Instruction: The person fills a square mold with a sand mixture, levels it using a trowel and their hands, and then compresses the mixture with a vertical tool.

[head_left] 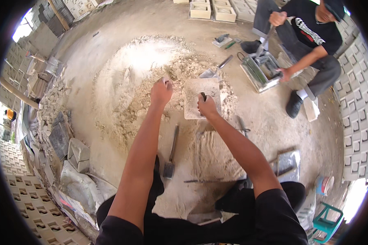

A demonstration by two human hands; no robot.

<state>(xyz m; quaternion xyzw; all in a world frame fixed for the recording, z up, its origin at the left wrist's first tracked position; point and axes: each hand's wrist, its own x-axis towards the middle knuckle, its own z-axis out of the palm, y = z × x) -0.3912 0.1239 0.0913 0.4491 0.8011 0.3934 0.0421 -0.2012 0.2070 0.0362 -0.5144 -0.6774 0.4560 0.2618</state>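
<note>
Nearest the person, on the bare floor between the knees, a flat brush or scraper lies with its handle pointing away, and a thin rod lies just beside the right knee. Neither is in hand.

Farther out the two hands work apart. The right hand is closed round a small dark tool, pressing its tip onto the near edge of a square mould that sits on the floor at the foot of the mix pile. The mould looks filled level with pale mix, its top fairly flat, so filling seems done and smoothing or trimming is what I judge to be in hand; the block has not been turned out. The left hand is bunched over the loose mix, fingers curled; whether it grips a clump I cannot tell.

Beyond the mould a trowel rests on the mix pile, much of which is unused.

Farthest off, another person crouches over a metal press, one hand on its lever. Finished blocks stand in rows behind, and more are stacked along the walls.
</note>
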